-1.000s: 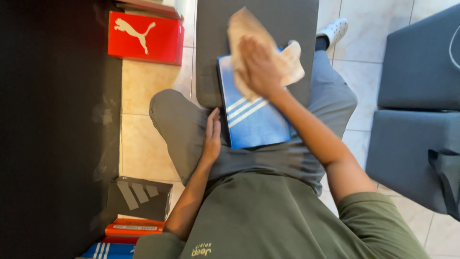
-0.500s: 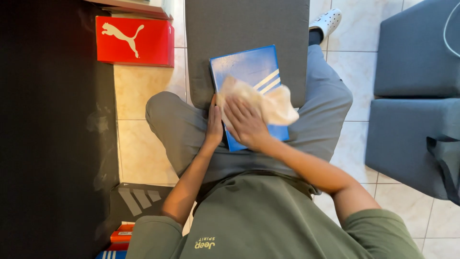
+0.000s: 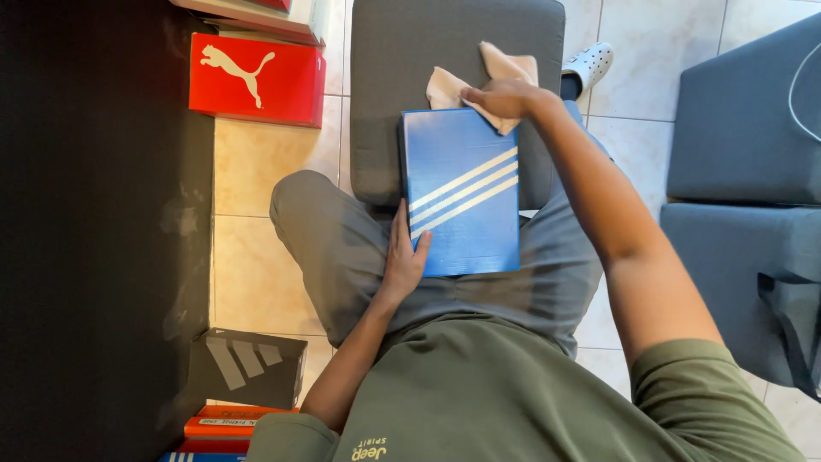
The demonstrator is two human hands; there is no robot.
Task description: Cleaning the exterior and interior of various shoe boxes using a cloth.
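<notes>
Pressing a beige cloth (image 3: 487, 81) on the blue box's (image 3: 462, 192) far edge — right hand (image 3: 505, 97).

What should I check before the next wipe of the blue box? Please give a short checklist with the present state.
1. Left hand steadies the blue box at its left edge: ok.
2. Right hand presses the beige cloth at the far end of the box: ok.
3. Box lies flat on the lap, far end against the grey cushion: ok.
4. Lid fully shut: cannot tell.
5. Lid surface free of dust: cannot tell.
</notes>
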